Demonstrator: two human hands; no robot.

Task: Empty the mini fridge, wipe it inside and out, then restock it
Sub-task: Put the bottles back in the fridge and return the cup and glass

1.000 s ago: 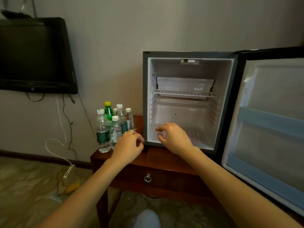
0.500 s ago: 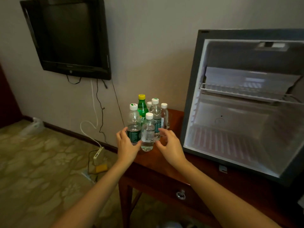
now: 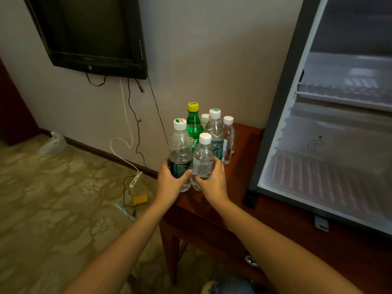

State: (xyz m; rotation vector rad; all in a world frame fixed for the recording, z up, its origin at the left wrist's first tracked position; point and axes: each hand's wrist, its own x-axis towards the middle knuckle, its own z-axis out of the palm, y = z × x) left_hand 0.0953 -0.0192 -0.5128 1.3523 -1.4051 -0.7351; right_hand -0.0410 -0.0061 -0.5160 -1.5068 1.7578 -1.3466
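Well, the mini fridge (image 3: pixel 272 115) stands open and bare inside, only its wire shelf (image 3: pixel 343 96) in place, and all six bottles are huddled on the wooden table (image 3: pixel 239 179) just left of the fridge. The left hand (image 3: pixel 169 181) has its fingers and thumb wrapped round the taller water bottle (image 3: pixel 179 149), the one farthest from the fridge. The right hand (image 3: pixel 214 181) is curled round the short clear bottle (image 3: pixel 203 158) touching it on the fridge side. Both bottles are upright, at the front of the cluster. I'd say this is restocking just getting under way, though no cloth is in sight, so I can't vouch for the wiping. Next, both bottles need lifting straight up, clear of the green soda bottle (image 3: pixel 193 125) and the others behind. Then they go across into the fridge and down upright beneath the shelf.
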